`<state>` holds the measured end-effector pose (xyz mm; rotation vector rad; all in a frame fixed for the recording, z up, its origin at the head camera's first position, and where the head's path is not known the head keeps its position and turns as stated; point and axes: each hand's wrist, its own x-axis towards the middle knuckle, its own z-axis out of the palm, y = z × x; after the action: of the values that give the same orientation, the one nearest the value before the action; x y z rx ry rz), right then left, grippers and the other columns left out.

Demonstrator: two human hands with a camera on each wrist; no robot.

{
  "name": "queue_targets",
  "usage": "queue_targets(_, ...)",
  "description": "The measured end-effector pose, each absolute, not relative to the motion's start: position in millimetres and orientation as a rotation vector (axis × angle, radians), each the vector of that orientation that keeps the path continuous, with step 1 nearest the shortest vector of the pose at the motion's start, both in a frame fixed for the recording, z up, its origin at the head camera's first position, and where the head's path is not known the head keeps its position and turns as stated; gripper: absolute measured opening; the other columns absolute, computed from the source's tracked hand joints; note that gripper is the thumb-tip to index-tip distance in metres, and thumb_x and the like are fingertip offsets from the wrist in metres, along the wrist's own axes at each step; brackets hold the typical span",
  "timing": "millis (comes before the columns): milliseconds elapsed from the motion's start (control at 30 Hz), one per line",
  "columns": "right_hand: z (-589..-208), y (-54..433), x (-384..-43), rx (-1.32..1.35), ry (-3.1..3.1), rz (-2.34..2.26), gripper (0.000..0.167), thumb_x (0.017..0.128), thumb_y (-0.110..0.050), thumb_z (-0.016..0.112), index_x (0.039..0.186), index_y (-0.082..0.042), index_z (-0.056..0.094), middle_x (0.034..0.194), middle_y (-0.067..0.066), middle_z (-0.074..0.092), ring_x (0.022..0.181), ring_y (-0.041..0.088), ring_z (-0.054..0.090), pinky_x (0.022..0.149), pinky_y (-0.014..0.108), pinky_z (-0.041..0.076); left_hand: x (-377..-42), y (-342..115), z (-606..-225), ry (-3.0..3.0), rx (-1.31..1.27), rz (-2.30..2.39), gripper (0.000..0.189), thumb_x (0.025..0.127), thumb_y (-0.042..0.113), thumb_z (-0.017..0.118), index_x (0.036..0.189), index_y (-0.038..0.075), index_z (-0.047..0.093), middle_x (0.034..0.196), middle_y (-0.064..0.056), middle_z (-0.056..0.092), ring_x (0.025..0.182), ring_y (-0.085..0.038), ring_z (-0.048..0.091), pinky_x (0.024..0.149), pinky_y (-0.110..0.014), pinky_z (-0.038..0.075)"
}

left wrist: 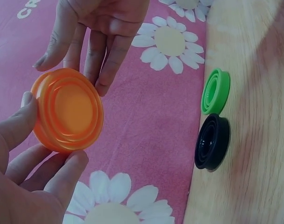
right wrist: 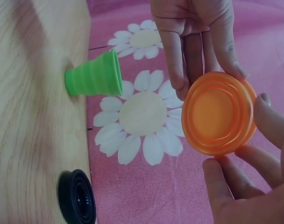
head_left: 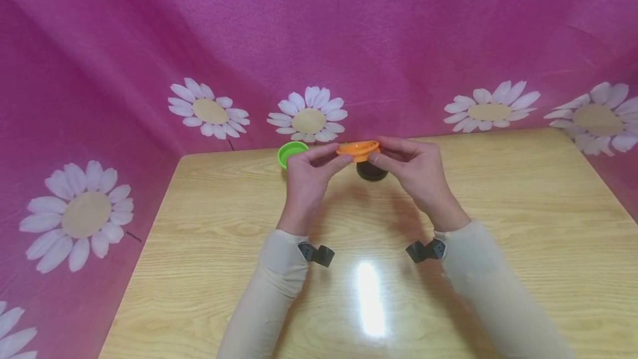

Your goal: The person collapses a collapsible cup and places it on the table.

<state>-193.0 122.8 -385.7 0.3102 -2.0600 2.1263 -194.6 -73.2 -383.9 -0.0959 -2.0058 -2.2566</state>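
Observation:
An orange collapsible cup [head_left: 358,150], folded flat into a ringed disc, is raised above the back of the table between both hands. My left hand [head_left: 308,181] pinches its left edge between thumb and fingers. From the other side my right hand [head_left: 421,176] pinches the right edge; its thumb [right wrist: 269,122] lies on the rim. Behind the left fingers a green cup [right wrist: 94,74] stands upright, pulled out to full height. A black collapsible cup [head_left: 371,172], folded flat, lies below the orange one. Beside it rests a folded green cup [left wrist: 215,92], hidden in the head view.
The wooden table [head_left: 209,270] meets a pink cloth [head_left: 379,43] with white daisies along its back and left edges. Each wrist carries a small black camera, the left camera [head_left: 317,255] and the right camera [head_left: 425,250]. Light glares off the tabletop near the front.

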Motion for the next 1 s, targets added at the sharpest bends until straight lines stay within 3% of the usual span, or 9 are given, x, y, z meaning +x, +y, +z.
queue_targets(200, -386, 123, -193, 0.270, -2.173, 2.072, 0.046, 0.081, -0.004, 0.084, 0.124, 0.000, 0.069, 0.119, 0.017, 0.070, 0.105, 0.022, 0.070, 0.087, 0.029, 0.058, -192, -75, -381, -2.080, -0.113, -2.163, 0.040, 0.077, 0.007, 0.088, 0.114, 0.002, 0.075, 0.105, -0.007, 0.075, 0.098, -0.019, 0.071, 0.084, -0.029, 0.059)
queue_targets(433, -386, 121, -197, 0.199, -2.331, 1.983, 0.056, 0.078, -0.015, 0.088, 0.129, -0.005, 0.068, 0.125, 0.011, 0.069, 0.111, 0.022, 0.067, 0.089, 0.025, 0.056, -193, -74, -381, -2.074, -0.128, -2.113, 0.044, 0.073, -0.001, 0.088, 0.114, -0.004, 0.073, 0.110, -0.011, 0.074, 0.101, -0.021, 0.071, 0.083, -0.029, 0.059)
queue_targets(633, -387, 117, -202, 0.199, -2.334, 2.000, 0.056, 0.077, -0.008, 0.088, 0.129, -0.003, 0.067, 0.126, 0.013, 0.067, 0.112, 0.024, 0.067, 0.087, 0.026, 0.057, -196, -72, -381, -2.049, -0.110, -2.120, 0.047, 0.071, -0.010, 0.086, 0.115, -0.008, 0.071, 0.114, -0.016, 0.072, 0.106, -0.022, 0.069, 0.088, -0.029, 0.057)
queue_targets(867, -392, 114, -207, 0.212, -2.303, 2.055, 0.057, 0.076, 0.001, 0.087, 0.129, 0.000, 0.066, 0.126, 0.016, 0.067, 0.112, 0.026, 0.067, 0.085, 0.026, 0.057, -198, -73, -382, -2.148, -0.037, -2.032, 0.048, 0.070, -0.011, 0.086, 0.116, -0.006, 0.072, 0.112, -0.013, 0.071, 0.104, -0.023, 0.070, 0.083, -0.024, 0.058)
queue_targets(1000, -396, 111, -211, 0.230, -2.320, 2.054, 0.060, 0.075, 0.001, 0.087, 0.130, 0.001, 0.065, 0.127, 0.017, 0.066, 0.112, 0.028, 0.067, 0.084, 0.027, 0.058, -199, -74, -385, -2.200, -0.006, -2.002, 0.049, 0.072, -0.010, 0.086, 0.118, -0.005, 0.071, 0.115, -0.012, 0.071, 0.106, -0.023, 0.069, 0.087, -0.030, 0.058)
